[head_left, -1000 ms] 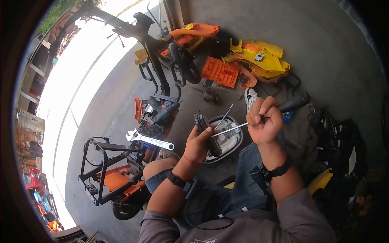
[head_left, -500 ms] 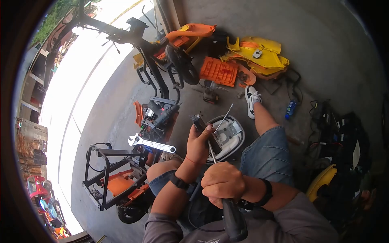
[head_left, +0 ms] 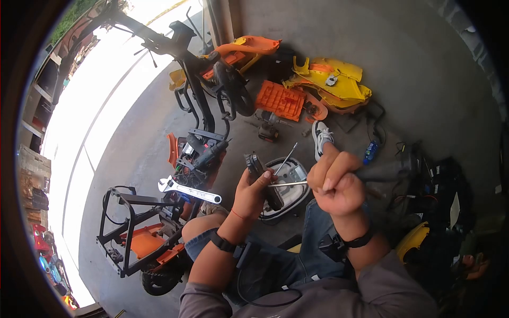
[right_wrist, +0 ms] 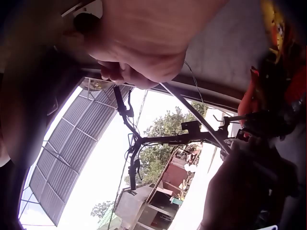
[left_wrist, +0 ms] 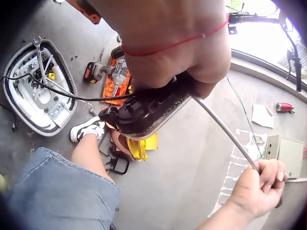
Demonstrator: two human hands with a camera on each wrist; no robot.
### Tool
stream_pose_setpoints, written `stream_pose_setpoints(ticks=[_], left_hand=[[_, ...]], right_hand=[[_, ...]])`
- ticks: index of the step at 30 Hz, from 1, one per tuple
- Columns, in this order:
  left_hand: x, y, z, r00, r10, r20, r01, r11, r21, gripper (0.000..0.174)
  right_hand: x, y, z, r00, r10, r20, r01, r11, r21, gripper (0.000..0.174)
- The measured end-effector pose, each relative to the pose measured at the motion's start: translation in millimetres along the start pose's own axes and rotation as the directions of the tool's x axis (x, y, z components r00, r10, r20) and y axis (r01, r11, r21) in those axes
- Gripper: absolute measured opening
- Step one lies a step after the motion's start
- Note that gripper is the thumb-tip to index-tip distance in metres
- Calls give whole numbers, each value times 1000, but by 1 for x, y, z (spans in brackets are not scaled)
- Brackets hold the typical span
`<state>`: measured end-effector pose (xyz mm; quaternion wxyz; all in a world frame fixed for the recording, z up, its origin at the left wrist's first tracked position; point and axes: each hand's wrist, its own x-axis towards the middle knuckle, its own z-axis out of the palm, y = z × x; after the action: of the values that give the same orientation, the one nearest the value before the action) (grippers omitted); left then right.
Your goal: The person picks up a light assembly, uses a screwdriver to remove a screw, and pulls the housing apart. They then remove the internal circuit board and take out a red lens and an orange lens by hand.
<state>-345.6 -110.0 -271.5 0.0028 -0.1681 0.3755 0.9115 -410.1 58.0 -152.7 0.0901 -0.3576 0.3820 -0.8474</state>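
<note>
My left hand (head_left: 249,197) holds up a black plastic housing (left_wrist: 144,114), gripping it between thumb and fingers. A dark cable (left_wrist: 86,98) crosses the left wrist view beside it. My right hand (head_left: 337,183) has its fingers curled round a long screwdriver (head_left: 290,184), near where the metal shaft meets the black handle (head_left: 386,170). The shaft runs across to the housing by my left thumb, where its tip is hidden. Beneath the hands, on the floor, lies an upturned pale seat shell (left_wrist: 14,103) with a combination wrench (left_wrist: 38,53) across it.
A stripped scooter frame (head_left: 130,225) stands at left, an adjustable wrench (head_left: 189,191) overlapping it. Orange panel (head_left: 281,100), yellow body panels (head_left: 339,79) and a cordless drill (head_left: 268,132) lie ahead. A blue bottle (head_left: 370,152) and dark gear (head_left: 450,196) are at right.
The right hand swung in toward the body with the screwdriver handle, then back out to the right. The left hand keeps the housing in nearly the same place.
</note>
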Motion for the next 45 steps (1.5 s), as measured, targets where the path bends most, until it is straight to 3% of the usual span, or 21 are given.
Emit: stream_pose_setpoints(ticks=[1, 3, 5, 7, 10, 11, 15, 18, 24, 26, 29, 31, 32, 34, 36, 37, 43, 45], left_hand=[[-5, 5, 5, 999, -50, 3, 50, 998, -47, 26], [-6, 5, 3, 999, -50, 6, 50, 997, -59, 26], [-8, 4, 3, 999, -50, 6, 50, 996, -74, 26], [-10, 6, 6, 998, -45, -54, 41, 997, -68, 25], [-3, 1, -6, 999, -7, -35, 7, 1000, 0, 29], [-2, -2, -9, 999, -6, -37, 6, 1000, 1, 29], [3, -11, -3, 999, -16, -52, 18, 1000, 24, 32], [2, -4, 7, 995, 9, -104, -6, 1000, 29, 34], [6, -12, -3, 993, 46, -110, -36, 995, 88, 39], [6, -12, -2, 984, 77, -163, -63, 994, 90, 26], [5, -4, -5, 987, 47, -155, -37, 997, 66, 26], [4, -1, -8, 992, 14, -126, -12, 1000, 14, 25], [3, 1, -9, 995, -20, -94, 17, 999, -41, 25], [-2, 6, -8, 998, -14, -63, 11, 999, -51, 28], [-7, 8, -6, 999, -31, -11, 30, 997, -65, 30], [-9, 8, -6, 999, -38, -10, 37, 997, -68, 30], [-17, 4, -3, 996, -89, 0, 89, 995, -50, 27], [-19, 2, -4, 995, -103, 9, 103, 994, -43, 28]], right_hand=[[12, -4, -13, 988, 123, -90, -106, 978, 178, 9], [24, -1, -33, 952, 248, -181, -183, 931, 315, 11], [21, 2, -34, 941, 274, -199, -207, 931, 302, 13], [12, 4, -18, 968, 156, -194, -115, 972, 207, 12], [-14, 9, 14, 994, -51, -99, 40, 993, -111, 14], [-18, 14, 25, 985, -165, 57, 174, 956, -235, 18], [-37, 16, 70, 906, -129, 403, 324, 824, -465, 5], [-56, 35, 93, 841, -133, 525, 422, 768, -481, 11], [-76, 59, 112, 781, -104, 616, 511, 672, -535, 19], [-82, 65, 112, 763, -108, 638, 541, 647, -537, 20], [-81, 60, 102, 738, -71, 671, 542, 656, -526, 15], [-55, 42, 88, 870, -260, 418, 440, 792, -424, 19], [-44, 31, 76, 927, -238, 291, 339, 864, -372, 19], [-19, 12, 43, 990, -121, 66, 131, 975, -182, 16], [4, -1, 12, 983, 99, -155, -78, 987, 137, 10], [11, -3, 0, 962, 188, -197, -139, 962, 236, 12], [15, 7, -25, 949, 252, -190, -201, 946, 254, 12], [16, 13, -35, 908, 307, -284, -229, 933, 277, 11]])
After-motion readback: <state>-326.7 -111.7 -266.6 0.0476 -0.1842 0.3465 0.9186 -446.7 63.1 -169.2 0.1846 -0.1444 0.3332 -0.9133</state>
